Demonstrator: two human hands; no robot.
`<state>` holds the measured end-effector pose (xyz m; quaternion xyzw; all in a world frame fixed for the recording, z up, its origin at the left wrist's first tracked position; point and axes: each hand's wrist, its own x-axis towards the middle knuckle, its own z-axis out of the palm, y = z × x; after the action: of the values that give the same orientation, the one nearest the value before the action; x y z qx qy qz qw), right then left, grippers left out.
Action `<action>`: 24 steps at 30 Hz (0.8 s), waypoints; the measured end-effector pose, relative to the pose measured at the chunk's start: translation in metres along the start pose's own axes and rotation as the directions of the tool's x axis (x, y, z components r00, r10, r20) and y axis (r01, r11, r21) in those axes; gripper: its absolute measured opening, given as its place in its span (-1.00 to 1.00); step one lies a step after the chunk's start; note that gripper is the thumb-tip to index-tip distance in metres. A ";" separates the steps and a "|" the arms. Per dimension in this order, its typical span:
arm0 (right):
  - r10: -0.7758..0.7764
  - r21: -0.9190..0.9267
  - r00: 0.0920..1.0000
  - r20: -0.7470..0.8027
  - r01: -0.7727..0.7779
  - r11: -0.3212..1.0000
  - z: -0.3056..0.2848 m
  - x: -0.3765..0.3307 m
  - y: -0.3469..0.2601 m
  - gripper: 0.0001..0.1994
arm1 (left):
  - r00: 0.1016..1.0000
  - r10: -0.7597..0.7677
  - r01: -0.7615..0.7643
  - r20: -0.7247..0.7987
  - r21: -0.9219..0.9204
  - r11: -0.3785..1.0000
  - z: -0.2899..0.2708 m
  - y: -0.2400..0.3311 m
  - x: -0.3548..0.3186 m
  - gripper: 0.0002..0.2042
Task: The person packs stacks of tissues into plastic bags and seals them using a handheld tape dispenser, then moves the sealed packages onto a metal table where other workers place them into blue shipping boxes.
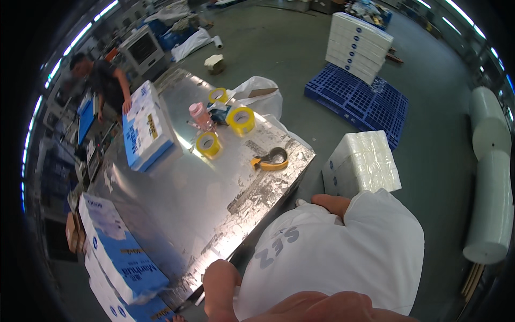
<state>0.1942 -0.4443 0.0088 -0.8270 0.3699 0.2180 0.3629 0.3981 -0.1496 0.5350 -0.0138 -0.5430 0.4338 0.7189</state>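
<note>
At the lower edge, part of my left hand (176, 318) shows beside the stack of blue and white plastic-wrapped paper packs (120, 247) at the near left corner of the metal table. Most of that hand is cut off, so its grip cannot be made out. My bent left arm (220, 282) rises close to the table's near edge. My right hand is not visible. A bare limb (331, 205) emerges from white clothing near a white wrapped bundle (362, 163); whether it is an arm or a leg is unclear.
The metal table (198, 198) holds an orange tape dispenser (271, 160), yellow tape rolls (208, 144), a pink bottle (200, 115) and another pack (145, 129), touched by a co-worker (104, 80). A blue pallet (357, 102) bears stacked bundles (357, 48). Large white rolls (491, 198) lie right.
</note>
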 end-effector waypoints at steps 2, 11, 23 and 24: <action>-0.008 0.010 1.000 -0.019 0.008 1.000 -0.003 0.006 -0.005 -0.77 | 0.998 -0.063 0.063 0.005 -0.061 0.996 0.002 -0.002 -0.004 -0.93; 0.003 0.039 0.998 -0.059 0.000 0.999 -0.006 0.010 0.003 -0.78 | 0.955 -0.288 0.296 0.069 -0.183 0.937 0.014 -0.004 -0.022 -0.85; -0.046 -0.140 0.989 -0.143 0.025 0.990 0.005 0.012 0.031 -0.79 | 0.664 -0.708 0.747 0.241 -0.258 0.612 -0.003 0.006 -0.049 -0.70; -0.029 -0.071 0.996 -0.088 0.023 0.997 0.003 0.016 0.025 -0.79 | 0.479 -0.843 0.876 0.245 -0.196 0.441 -0.013 0.009 -0.064 -0.68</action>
<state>0.1849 -0.4612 -0.0139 -0.8528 0.3670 0.1893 0.3197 0.4003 -0.1793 0.4760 0.1805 -0.5713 -0.0773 0.7969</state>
